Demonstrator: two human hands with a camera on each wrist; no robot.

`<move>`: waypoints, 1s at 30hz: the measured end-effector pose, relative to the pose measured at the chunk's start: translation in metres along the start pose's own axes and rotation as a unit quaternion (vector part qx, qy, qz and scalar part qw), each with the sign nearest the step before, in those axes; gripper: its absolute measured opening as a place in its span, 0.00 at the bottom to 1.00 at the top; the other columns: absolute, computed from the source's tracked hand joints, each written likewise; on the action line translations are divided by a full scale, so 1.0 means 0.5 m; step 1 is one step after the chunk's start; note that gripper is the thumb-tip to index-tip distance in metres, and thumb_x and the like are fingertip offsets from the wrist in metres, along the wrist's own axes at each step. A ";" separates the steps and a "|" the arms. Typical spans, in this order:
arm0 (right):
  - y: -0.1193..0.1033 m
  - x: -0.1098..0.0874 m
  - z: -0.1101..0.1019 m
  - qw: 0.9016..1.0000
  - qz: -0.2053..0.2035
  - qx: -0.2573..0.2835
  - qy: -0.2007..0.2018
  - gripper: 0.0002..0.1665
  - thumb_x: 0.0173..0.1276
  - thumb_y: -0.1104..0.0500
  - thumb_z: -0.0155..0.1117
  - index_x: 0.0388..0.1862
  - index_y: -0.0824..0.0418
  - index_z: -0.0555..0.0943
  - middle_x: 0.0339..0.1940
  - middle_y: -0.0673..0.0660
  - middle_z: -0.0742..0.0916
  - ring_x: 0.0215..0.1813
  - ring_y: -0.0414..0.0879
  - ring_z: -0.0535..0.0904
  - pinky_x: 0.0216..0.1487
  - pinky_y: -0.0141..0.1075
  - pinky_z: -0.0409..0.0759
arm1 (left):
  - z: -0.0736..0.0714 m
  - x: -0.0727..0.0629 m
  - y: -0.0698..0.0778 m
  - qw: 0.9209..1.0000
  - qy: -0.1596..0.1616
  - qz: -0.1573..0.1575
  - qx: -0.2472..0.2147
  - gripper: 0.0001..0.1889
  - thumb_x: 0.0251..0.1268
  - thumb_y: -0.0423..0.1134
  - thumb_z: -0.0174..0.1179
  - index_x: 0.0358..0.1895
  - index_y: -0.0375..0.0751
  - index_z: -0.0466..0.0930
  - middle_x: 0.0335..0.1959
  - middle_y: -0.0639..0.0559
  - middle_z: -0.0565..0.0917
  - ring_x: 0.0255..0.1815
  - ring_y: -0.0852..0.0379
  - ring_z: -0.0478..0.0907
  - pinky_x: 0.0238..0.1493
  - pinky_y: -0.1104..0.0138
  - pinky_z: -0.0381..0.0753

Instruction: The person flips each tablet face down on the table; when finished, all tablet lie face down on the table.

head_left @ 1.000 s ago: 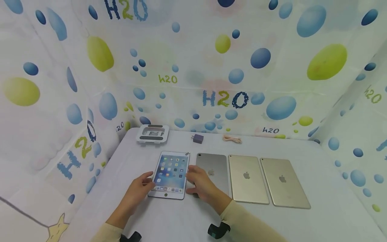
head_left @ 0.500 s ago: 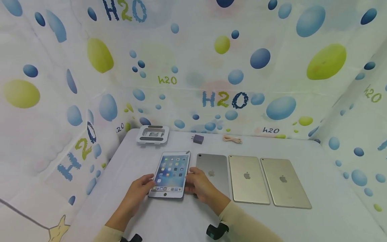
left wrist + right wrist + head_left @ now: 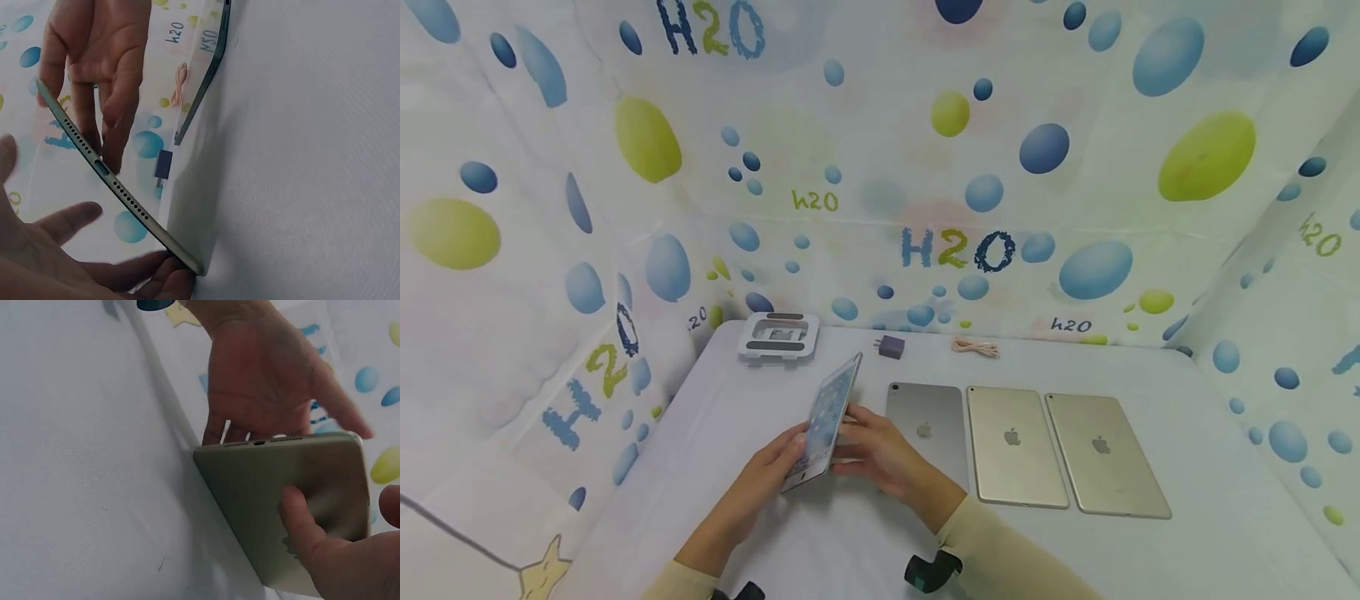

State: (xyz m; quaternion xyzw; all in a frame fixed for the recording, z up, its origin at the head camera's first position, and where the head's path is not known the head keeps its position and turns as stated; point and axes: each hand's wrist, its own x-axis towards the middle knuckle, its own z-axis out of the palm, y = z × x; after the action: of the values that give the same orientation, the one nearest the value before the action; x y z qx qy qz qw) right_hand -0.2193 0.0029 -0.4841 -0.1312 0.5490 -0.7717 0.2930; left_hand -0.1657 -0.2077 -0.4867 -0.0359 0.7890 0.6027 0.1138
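Observation:
A tablet (image 3: 830,417) with a lit screen stands tilted in the head view, right side raised, screen facing left. At its lower left edge, my left hand (image 3: 752,487) holds it with bent fingers. My right hand (image 3: 880,454) has its fingers behind the raised side. The right wrist view shows a right fingertip touching the gold back (image 3: 250,494), while the left palm is beyond the tablet. Seen end-on in the left wrist view, the tablet's edge (image 3: 140,215) has a charging port and speaker holes. The right fingers partly hide its back.
Three tablets lie face down to the right: a grey one (image 3: 928,425), a gold one (image 3: 1017,458) and another gold one (image 3: 1108,467). Farther back are a white folding stand (image 3: 778,335), a purple charger plug (image 3: 891,347) and a coiled pink cable (image 3: 976,347) on the white-covered table (image 3: 1210,467).
The tablet lay nearly flat with its screen up. Now its right side is raised and turned leftward. My right hand has shifted left behind it, and my left hand has moved slightly right.

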 end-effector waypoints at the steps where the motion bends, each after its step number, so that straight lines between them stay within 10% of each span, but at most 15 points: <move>1: -0.001 -0.001 0.003 1.000 0.000 0.001 -0.004 0.38 0.77 0.58 0.55 0.82 0.59 0.58 0.73 0.68 0.75 0.59 0.58 0.83 0.59 0.52 0.83 | 0.003 -0.002 0.003 1.000 0.002 0.005 0.005 0.34 0.77 0.61 0.49 0.78 0.49 0.64 0.76 0.35 0.67 0.76 0.32 0.62 0.72 0.35 0.61; 17: -0.010 -0.011 0.032 0.988 -0.026 -0.145 -0.055 0.39 0.73 0.62 0.59 0.81 0.56 0.62 0.82 0.55 0.63 0.79 0.60 0.64 0.71 0.55 0.72 | 0.025 -0.025 0.030 0.992 0.064 0.097 -0.058 0.29 0.68 0.40 0.67 0.71 0.40 0.73 0.65 0.33 0.78 0.63 0.38 0.79 0.52 0.57 0.86; 24: -0.010 -0.007 0.021 0.968 -0.090 -0.232 -0.016 0.37 0.70 0.62 0.64 0.78 0.56 0.67 0.81 0.55 0.66 0.83 0.60 0.53 0.77 0.66 0.54 | 0.028 -0.041 0.028 0.951 0.091 0.126 -0.268 0.24 0.75 0.28 0.52 0.71 0.32 0.67 0.64 0.37 0.77 0.57 0.44 0.82 0.50 0.58 0.87; 30: -0.009 0.009 -0.005 0.981 -0.083 -0.157 0.079 0.41 0.69 0.62 0.61 0.79 0.64 0.62 0.83 0.65 0.59 0.81 0.66 0.55 0.74 0.64 0.63 | 0.014 -0.043 0.007 0.922 0.075 0.106 -0.366 0.25 0.70 0.22 0.46 0.69 0.35 0.61 0.56 0.51 0.81 0.52 0.55 0.84 0.50 0.60 0.87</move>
State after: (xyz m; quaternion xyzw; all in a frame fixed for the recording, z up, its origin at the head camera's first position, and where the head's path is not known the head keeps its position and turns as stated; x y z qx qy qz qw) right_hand -0.2257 0.0030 -0.4814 -0.1592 0.6718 -0.7058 0.1591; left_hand -0.1447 -0.2016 -0.4802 -0.0362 0.5189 0.8535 -0.0316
